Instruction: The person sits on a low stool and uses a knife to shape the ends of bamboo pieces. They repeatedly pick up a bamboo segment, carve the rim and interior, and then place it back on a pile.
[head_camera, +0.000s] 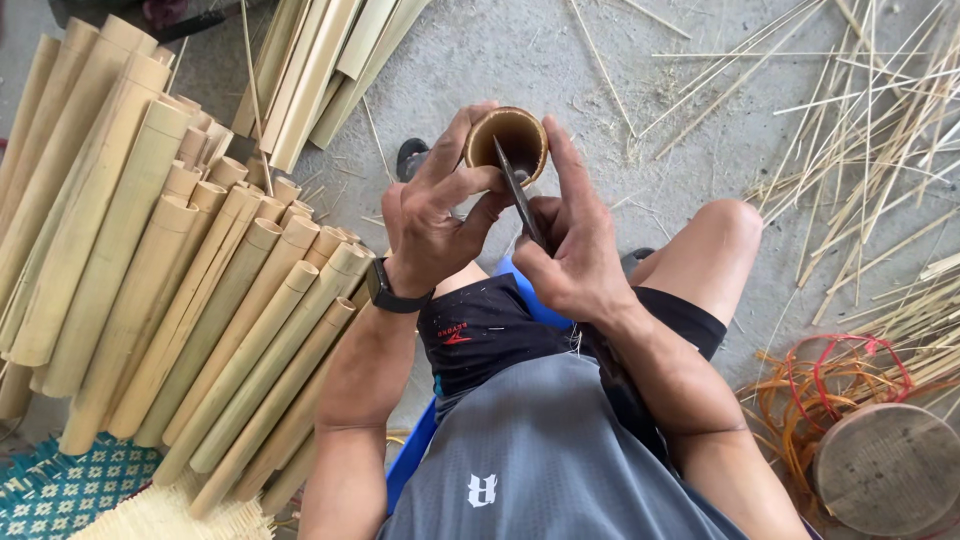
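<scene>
I've got a seated view down over my lap, and both hands are up in the middle of the scene on one bamboo tube (507, 138), its open end turned up toward me. My left hand (437, 205) has a closed grip wrapped around the tube's left side, thumb up at the rim, steadying it. My right hand (572, 240) is closed around the handle of a knife (519, 195), and the dark blade lies across the mouth of the tube, its edge resting on the rim. To my mind this is the splitting step, with the blade just set and not yet driven down into the wall; I can't see any crack opened below the rim. What the next move calls for, I'd judge, is a firm straight push along the grain, with the left fingers kept clear of the blade's line. On the left lies a stack of bamboo tubes (190, 300) on the concrete floor (520, 50); far right is a scatter of thin bamboo strips (860, 130), and near right a round wooden block (888, 468) beside a tangle of red cord (840, 375).
</scene>
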